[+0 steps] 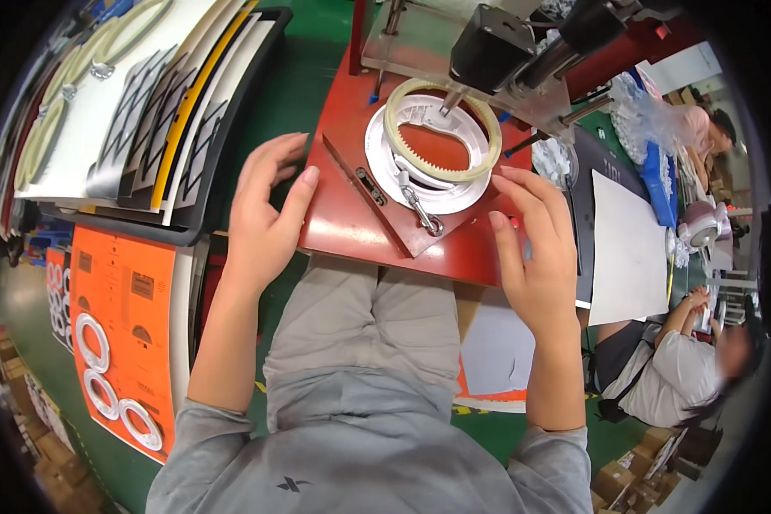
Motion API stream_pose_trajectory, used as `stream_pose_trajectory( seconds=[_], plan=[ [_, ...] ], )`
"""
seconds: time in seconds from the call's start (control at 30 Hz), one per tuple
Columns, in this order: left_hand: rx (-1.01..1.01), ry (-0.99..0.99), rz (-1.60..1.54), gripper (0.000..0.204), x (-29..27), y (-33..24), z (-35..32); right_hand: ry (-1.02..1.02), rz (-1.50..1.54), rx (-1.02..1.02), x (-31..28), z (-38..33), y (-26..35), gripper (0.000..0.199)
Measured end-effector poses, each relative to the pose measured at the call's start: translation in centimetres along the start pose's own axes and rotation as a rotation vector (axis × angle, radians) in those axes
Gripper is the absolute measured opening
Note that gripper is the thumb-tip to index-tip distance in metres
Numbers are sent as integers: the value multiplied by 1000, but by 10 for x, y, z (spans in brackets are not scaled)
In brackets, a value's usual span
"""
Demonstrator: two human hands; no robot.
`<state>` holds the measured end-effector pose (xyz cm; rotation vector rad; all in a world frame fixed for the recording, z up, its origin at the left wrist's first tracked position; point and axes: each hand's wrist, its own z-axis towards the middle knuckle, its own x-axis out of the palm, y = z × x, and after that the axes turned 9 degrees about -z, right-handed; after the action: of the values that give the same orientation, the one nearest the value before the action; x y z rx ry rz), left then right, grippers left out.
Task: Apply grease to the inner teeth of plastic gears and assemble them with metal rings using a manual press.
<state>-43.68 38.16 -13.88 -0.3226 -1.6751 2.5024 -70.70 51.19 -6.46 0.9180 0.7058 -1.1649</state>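
Seen from above, a person in a grey top and grey trousers sits with both forearms reaching forward over the lap. The left hand (265, 214) rests open against the left edge of a red jig plate (351, 214), fingers loosely spread and thumb lying along the edge, gripping nothing. The right hand (535, 248) rests open at the plate's right front corner, fingers extended, also holding nothing. Between the hands, further back on the plate, a white plastic ring (428, 193) lies flat, with a cream toothed ring (480, 163) seated on top of it. A small metal clasp (421, 210) lies at the white ring's near edge. Beyond, a black motor (493, 47) on a metal bracket stands over the rings. To the far left, a black tray (218, 180) holds stacked printed cards.
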Motion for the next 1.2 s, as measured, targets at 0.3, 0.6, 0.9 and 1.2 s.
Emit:
stream_pose_trajectory(
  seconds=[0.3,0.6,0.9,1.2],
  plan=[
    [509,295,356,15,43,-61,27,-71,2,-144,27,24,-8,33],
    [502,344,422,12,58,-70,36,-98,37,-187,34,32,-15,23],
    [578,462,598,9,65,-80,42,-123,65,-199,36,32,-19,20],
    [453,564,415,10,36,-82,49,-113,68,-172,38,32,-7,23]
  ],
)
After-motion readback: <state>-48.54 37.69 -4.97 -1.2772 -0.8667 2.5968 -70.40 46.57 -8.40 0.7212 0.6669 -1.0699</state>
